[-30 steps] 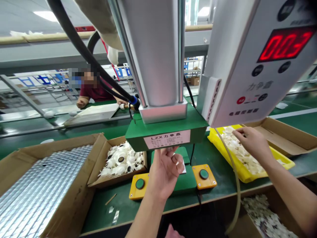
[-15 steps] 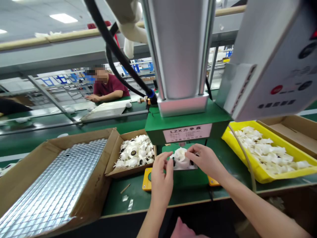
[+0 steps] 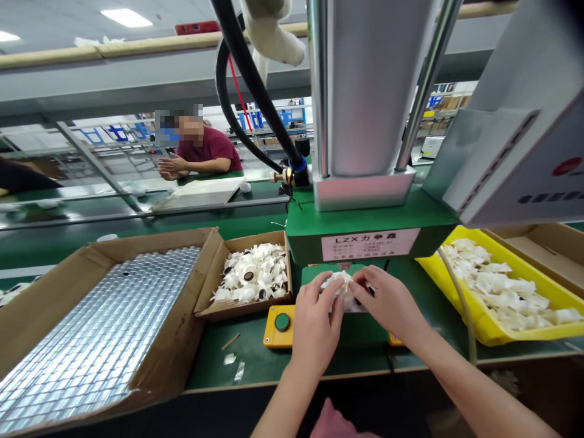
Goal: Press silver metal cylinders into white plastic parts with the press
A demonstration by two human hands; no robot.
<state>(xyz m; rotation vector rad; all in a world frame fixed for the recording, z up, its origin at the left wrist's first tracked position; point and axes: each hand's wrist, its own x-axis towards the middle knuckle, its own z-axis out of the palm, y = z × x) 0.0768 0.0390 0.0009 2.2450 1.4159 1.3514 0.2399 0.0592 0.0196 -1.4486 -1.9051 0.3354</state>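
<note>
Under the green press head [image 3: 369,228], a small white fan-shaped plastic part [image 3: 341,285] sits on the press base. My left hand [image 3: 314,325] and my right hand [image 3: 387,301] both have their fingertips curled onto this part from either side. A yellow box with a green push button [image 3: 281,322] lies just left of my left hand; its twin on the right is mostly hidden by my right wrist.
A small cardboard box of white parts [image 3: 253,280] stands left of the press, beside a large carton with a shiny gridded tray [image 3: 100,328]. A yellow tray of white parts [image 3: 502,292] is at right. Across the conveyor sits another person [image 3: 205,155].
My right hand came from the yellow tray to the press base with a white part. Both hands have closed in tighter on the part. The view has shifted leftward.
</note>
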